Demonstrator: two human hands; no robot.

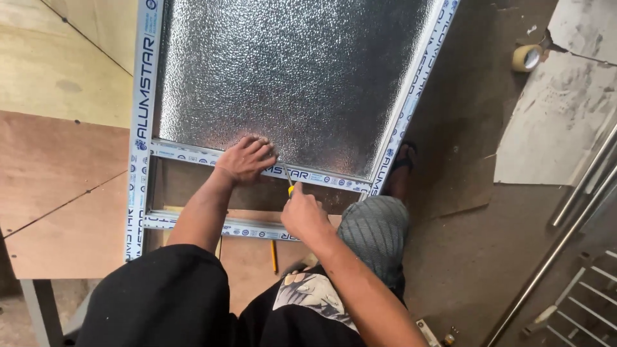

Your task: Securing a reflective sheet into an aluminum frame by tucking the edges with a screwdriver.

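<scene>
Here my left hand (245, 159) lies flat, fingers apart, on the cross rail of the silver aluminium frame with dimpled metal sheet (289, 71), at the near edge of the plywood worktop (58, 180). My right hand (303, 215) has its grip clamped on a thin yellow-handled screwdriver (288, 183) touching that rail.

- A plywood bench (58, 186) is seen on the left, its top made of reddish-brown and pale sheets.
- A dusty brown floor (463, 257) is spread to the right.
- A grey concrete slab (553, 122) is laid far right, with a tape roll (526, 58) at its edge.
- Steel railing bars (565, 244) are seen near right.
</scene>
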